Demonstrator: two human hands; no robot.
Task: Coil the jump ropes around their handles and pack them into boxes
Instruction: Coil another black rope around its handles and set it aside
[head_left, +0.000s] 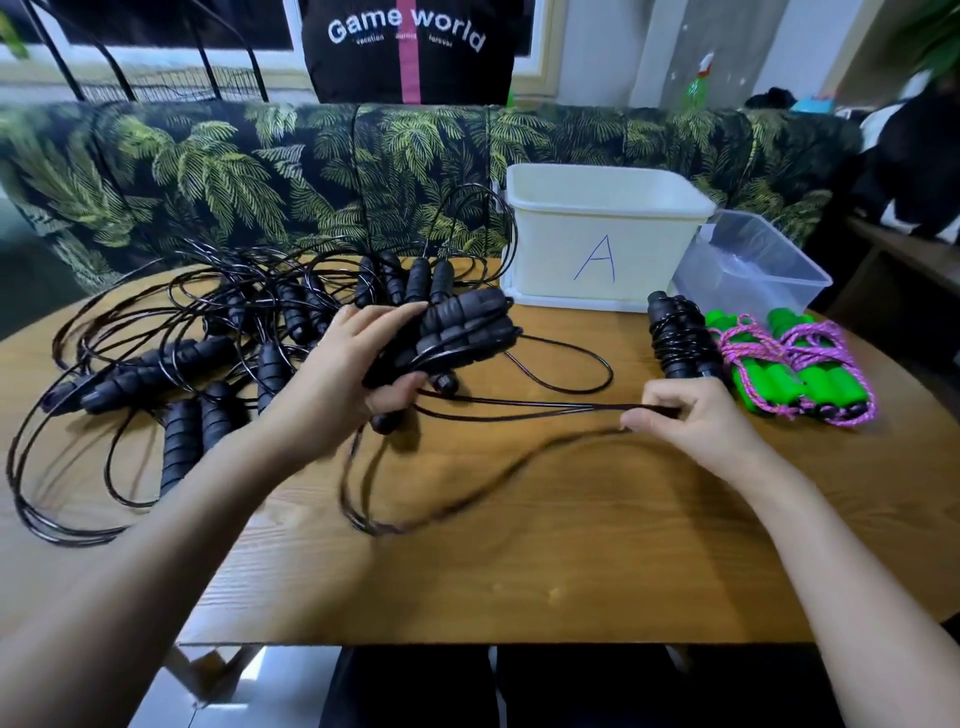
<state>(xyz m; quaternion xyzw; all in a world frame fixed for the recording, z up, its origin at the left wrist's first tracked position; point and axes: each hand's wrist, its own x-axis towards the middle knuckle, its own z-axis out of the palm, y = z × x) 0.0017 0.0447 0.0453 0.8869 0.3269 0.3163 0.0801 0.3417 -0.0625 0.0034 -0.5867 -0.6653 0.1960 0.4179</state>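
Note:
My left hand grips a pair of black foam jump-rope handles held together above the wooden table. My right hand pinches that rope's black cord, which stretches back to the handles and hangs in a blurred loop over the table. A coiled black jump rope lies just beyond my right hand. Two green-handled ropes wrapped in pink cord lie to its right. A white box marked "A" and a clear plastic box stand at the back right.
A tangled pile of several black jump ropes covers the left half of the table, with loops reaching its left edge. A leaf-patterned sofa runs behind the table. A black "Game world" bag sits above it.

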